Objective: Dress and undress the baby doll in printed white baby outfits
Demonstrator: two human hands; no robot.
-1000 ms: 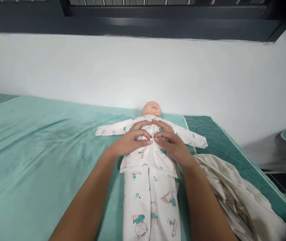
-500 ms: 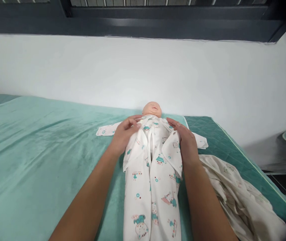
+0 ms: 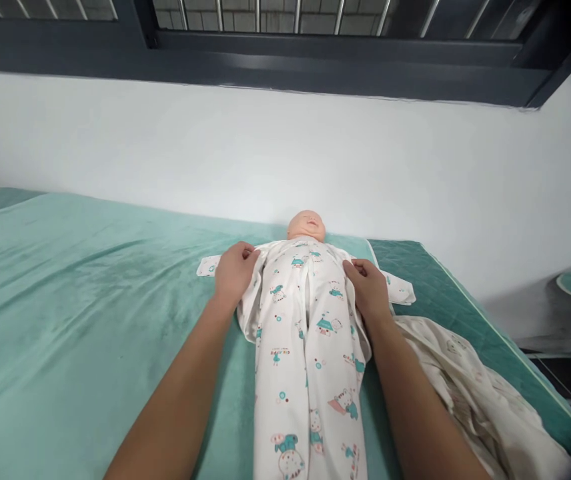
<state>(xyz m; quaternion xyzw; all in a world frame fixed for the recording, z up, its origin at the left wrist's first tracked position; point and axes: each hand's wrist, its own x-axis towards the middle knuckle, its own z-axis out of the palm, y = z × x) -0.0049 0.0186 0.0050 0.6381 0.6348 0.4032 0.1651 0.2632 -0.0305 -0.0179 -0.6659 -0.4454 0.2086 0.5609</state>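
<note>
A baby doll [image 3: 307, 225] lies on its back with its head toward the wall. It wears white baby trousers [image 3: 285, 373] printed with cartoon animals, drawn high up the chest, and a matching baby shirt [image 3: 249, 313] whose open front is spread to both sides. At the doll's side on the left, my left hand [image 3: 236, 272] is closed, its fingertips pinching the shirt's edge near the shoulder. Opposite it, my right hand [image 3: 369, 283] pinches the other edge of the shirt. Sleeves stick out beyond both hands, one sleeve [image 3: 400, 290] on the right more visible.
A light green blanket [image 3: 90, 320] covers the bed, with a darker green quilted cover [image 3: 405, 260] at the right. Crumpled cream cloth [image 3: 475, 393] lies beside my right forearm. Behind stand a white wall [image 3: 265, 153] and a dark window frame [image 3: 285, 67].
Both hands have moved outward from the doll's chest, drawing the shirt's front panels off the trousers to the sides. The view has tilted slightly up.
</note>
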